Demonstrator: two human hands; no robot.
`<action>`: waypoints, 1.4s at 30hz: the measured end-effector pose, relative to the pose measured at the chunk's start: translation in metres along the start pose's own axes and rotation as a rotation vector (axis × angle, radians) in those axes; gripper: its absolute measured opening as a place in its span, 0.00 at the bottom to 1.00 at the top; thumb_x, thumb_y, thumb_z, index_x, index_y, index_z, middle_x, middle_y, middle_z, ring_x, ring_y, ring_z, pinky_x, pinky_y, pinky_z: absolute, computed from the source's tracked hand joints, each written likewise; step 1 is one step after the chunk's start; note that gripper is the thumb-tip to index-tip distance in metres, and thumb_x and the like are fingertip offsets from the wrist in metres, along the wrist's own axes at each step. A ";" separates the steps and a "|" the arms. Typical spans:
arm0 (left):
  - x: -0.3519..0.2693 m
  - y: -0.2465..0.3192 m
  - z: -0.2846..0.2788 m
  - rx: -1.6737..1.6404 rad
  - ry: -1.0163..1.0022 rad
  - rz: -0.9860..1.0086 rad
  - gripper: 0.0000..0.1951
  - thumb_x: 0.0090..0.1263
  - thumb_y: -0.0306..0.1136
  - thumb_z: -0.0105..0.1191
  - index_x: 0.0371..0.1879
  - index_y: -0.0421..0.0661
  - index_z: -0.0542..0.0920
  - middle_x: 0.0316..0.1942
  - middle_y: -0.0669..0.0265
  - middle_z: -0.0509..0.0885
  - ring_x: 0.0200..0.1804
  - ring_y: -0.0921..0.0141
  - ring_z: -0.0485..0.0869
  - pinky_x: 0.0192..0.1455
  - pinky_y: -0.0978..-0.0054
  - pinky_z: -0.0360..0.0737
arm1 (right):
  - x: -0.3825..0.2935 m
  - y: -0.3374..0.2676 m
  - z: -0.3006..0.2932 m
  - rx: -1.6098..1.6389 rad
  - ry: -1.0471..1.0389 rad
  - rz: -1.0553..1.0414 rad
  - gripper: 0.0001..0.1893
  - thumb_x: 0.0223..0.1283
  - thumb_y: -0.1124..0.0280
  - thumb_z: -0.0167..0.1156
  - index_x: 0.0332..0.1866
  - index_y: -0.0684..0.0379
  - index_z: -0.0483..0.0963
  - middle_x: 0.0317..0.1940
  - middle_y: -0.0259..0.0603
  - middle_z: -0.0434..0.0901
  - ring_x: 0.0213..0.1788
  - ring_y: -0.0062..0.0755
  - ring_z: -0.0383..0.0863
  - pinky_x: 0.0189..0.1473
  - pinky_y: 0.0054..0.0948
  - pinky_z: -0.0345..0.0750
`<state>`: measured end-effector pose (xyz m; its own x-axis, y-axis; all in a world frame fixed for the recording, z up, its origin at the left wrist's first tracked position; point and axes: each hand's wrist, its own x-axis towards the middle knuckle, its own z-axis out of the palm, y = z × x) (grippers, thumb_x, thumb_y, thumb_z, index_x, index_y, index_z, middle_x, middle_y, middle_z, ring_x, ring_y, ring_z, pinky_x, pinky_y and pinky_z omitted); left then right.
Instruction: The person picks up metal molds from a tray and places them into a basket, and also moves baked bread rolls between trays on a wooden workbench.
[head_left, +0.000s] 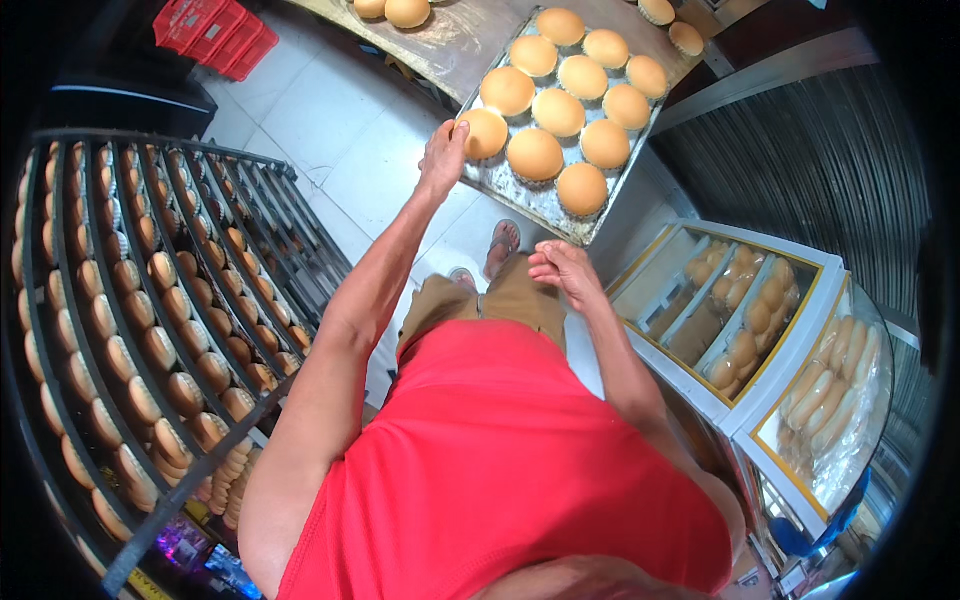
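A metal baking tray (517, 187) bears several round golden buns in fluted paper cups; its far part rests on a wooden table (450, 45) and its near corner juts out over the floor. My left hand (444, 157) is at the tray's left edge, with fingertips against the nearest left bun (484, 133). Whether it grips the tray's rim underneath is hidden. Just below the tray's near corner is my right hand (562, 268), fingers loosely curled, with nothing seen in it and apart from the tray.
A tall dark metal rack (202, 457) full of trays of buns stands at left. At right is a glass-fronted display case (825, 262) with bagged bread. Red plastic crates (217, 37) sit on the tiled floor at upper left. More buns (407, 12) lie on the table.
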<state>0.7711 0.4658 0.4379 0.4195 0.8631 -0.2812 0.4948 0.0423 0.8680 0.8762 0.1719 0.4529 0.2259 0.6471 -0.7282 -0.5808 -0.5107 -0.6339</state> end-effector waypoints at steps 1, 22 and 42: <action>0.014 0.002 -0.006 -0.003 -0.025 0.027 0.39 0.76 0.60 0.44 0.72 0.36 0.69 0.73 0.45 0.70 0.75 0.53 0.68 0.76 0.62 0.62 | 0.009 -0.014 0.000 -0.179 0.092 -0.200 0.19 0.71 0.60 0.62 0.55 0.66 0.75 0.44 0.44 0.85 0.43 0.41 0.87 0.48 0.37 0.84; 0.115 0.035 -0.110 -0.344 -0.668 0.156 0.37 0.67 0.31 0.66 0.75 0.44 0.65 0.71 0.59 0.73 0.69 0.67 0.73 0.72 0.64 0.71 | 0.145 -0.205 0.148 -1.176 0.238 -0.750 0.40 0.46 0.66 0.74 0.70 0.56 0.69 0.67 0.48 0.71 0.69 0.52 0.69 0.68 0.46 0.70; 0.269 0.142 -0.092 -0.340 -0.622 0.399 0.46 0.52 0.27 0.79 0.71 0.43 0.64 0.60 0.63 0.74 0.60 0.71 0.78 0.61 0.71 0.80 | 0.248 -0.366 0.174 0.106 0.030 -0.537 0.35 0.57 0.76 0.71 0.69 0.63 0.64 0.55 0.44 0.80 0.59 0.30 0.79 0.61 0.29 0.76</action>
<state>0.8840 0.7497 0.5228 0.9109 0.4124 -0.0138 0.0028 0.0273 0.9996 1.0088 0.6177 0.5501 0.5339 0.7837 -0.3174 -0.4531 -0.0518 -0.8900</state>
